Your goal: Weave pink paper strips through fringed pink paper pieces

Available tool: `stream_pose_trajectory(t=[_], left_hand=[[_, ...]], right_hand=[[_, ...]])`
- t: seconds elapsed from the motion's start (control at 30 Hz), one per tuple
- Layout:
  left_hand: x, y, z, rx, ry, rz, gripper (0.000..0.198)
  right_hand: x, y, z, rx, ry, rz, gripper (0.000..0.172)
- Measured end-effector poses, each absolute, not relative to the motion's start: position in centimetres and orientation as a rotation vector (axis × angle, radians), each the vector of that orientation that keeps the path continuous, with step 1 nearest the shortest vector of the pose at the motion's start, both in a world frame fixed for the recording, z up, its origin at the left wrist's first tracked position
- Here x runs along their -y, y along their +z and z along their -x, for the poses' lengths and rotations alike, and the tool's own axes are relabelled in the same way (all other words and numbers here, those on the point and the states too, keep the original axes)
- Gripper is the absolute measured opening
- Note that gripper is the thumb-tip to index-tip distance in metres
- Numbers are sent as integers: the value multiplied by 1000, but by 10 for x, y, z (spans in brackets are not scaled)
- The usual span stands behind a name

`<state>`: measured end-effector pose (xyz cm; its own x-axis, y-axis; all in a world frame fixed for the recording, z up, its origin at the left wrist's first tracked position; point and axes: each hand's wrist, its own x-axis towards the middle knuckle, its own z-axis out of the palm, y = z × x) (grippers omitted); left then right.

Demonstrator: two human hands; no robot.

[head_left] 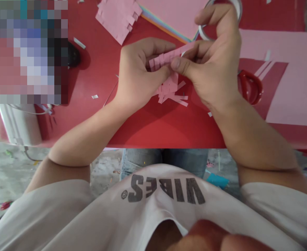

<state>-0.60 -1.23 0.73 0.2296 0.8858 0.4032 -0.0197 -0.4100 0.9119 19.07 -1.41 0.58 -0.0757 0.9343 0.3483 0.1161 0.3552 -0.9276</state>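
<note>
A piece of woven pink paper strips is held up over the red table between both hands. My left hand is closed on its left part, thumb in front and fingers behind. With thumb and forefinger, my right hand pinches its right end, where a small white bit shows; its other fingers are raised. Below the hands, loose pink paper strips stick out; whether they join the held piece I cannot tell. A whitish ring, like a tape roll, shows behind the raised right fingers, partly hidden.
Red-handled scissors lie right of my right wrist, beside pink sheets. Farther back are a woven pink square and a stack of coloured paper. A white box-like object with a cable stands at the left edge. Paper scraps dot the table.
</note>
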Motion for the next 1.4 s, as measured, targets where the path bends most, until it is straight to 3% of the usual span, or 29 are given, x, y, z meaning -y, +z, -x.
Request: stream_pose_trajectory(t=[0.2, 0.43, 0.63, 0.77, 0.93, 1.1, 1.4], left_hand=[[15, 10, 6, -849, 1318, -1603, 23], [10, 8, 10, -854, 1234, -1679, 28], [11, 5, 3, -787, 1374, -1562, 34], [14, 10, 3, -828, 1322, -1598, 28], [11, 10, 8, -831, 1346, -1639, 20], [3, 2, 10, -854, 1336, -1665, 37], [-2, -10, 8, -853, 1370, -1602, 37]], right_hand=[[17, 10, -188, 1463, 945, 1028, 58], [16, 7, -187, 1444, 965, 983, 51], [15, 2, -186, 1477, 942, 1039, 48], [17, 7, -186, 1480, 939, 1074, 46], [17, 13, -188, 1496, 910, 1081, 47], [18, 21, -191, 1578, 878, 1043, 57], [17, 20, -192, 1575, 846, 1011, 65]])
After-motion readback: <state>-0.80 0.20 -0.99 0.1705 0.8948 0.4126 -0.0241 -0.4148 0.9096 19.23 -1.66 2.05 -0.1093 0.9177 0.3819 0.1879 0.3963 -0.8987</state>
